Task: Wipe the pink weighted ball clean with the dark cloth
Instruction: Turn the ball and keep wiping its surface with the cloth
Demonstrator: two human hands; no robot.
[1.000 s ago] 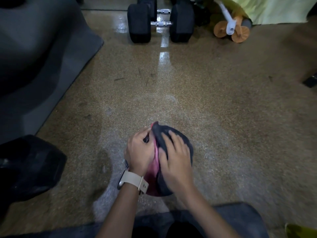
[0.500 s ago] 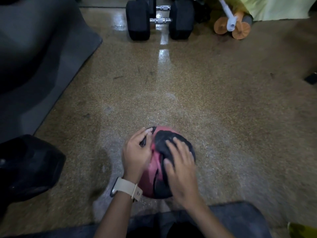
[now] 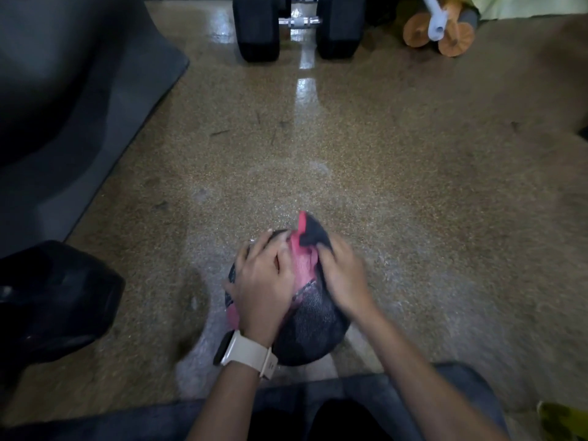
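Head view: the pink weighted ball [image 3: 302,268] sits on the floor [image 3: 413,186] close to the person's knees; the left hand [image 3: 264,281] lies spread over its left side; the right hand [image 3: 343,275] grips the dark cloth [image 3: 313,235], bunched against the ball's top.

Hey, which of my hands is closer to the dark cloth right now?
Right. The right hand grips the dark cloth at the far top of the pink weighted ball; the left hand rests on the ball's left side, apart from the cloth.
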